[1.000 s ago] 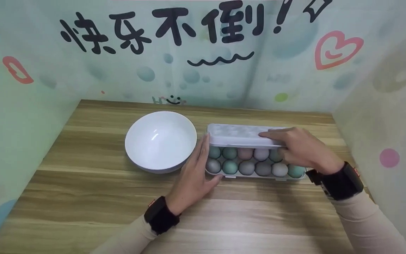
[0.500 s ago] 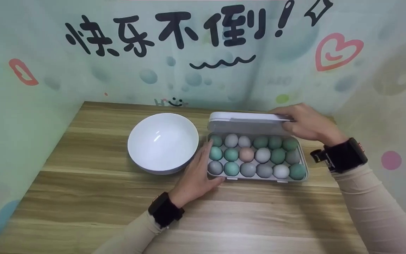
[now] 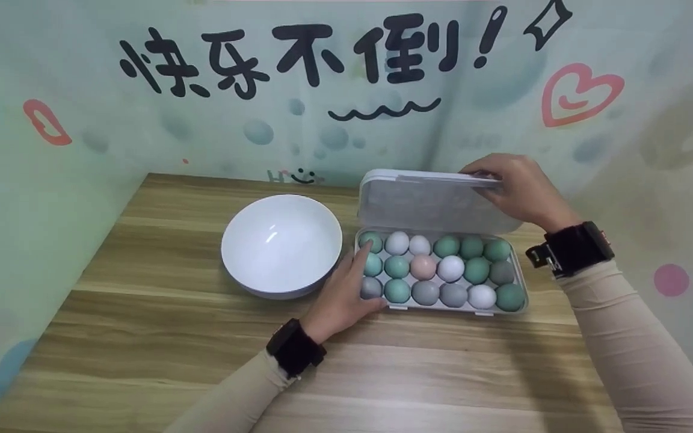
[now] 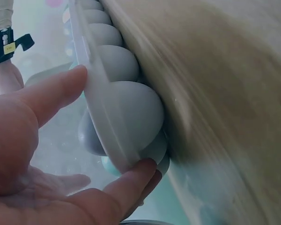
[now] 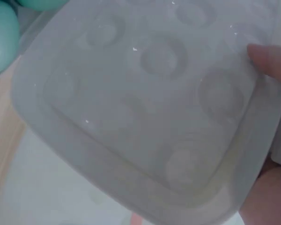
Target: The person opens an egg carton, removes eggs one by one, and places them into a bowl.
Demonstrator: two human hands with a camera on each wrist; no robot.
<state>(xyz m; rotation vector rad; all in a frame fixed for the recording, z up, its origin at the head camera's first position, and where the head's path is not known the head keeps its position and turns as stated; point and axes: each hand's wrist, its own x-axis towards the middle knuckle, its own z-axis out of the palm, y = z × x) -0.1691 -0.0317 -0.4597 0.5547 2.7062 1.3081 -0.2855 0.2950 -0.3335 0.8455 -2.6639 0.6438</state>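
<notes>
A pale plastic egg box (image 3: 437, 309) lies on the table, holding several rows of green, grey, white and pinkish eggs (image 3: 423, 267). Its hinged lid (image 3: 420, 204) stands raised at the back. My right hand (image 3: 526, 187) grips the lid's upper edge near the right corner; the right wrist view shows the thumb (image 5: 274, 63) on the dimpled inner face. My left hand (image 3: 341, 299) holds the box's left end, thumb at the front corner and fingers along the side. Up close in the left wrist view, thumb and fingers touch the rim (image 4: 100, 108).
A white bowl (image 3: 280, 243) stands just left of the egg box, close to my left hand. The wooden table (image 3: 160, 313) meets printed walls (image 3: 214, 138) at the back and the sides.
My right hand has swung the lid up and back from low over the eggs, uncovering all the rows. The left hand stays at the box's left end.
</notes>
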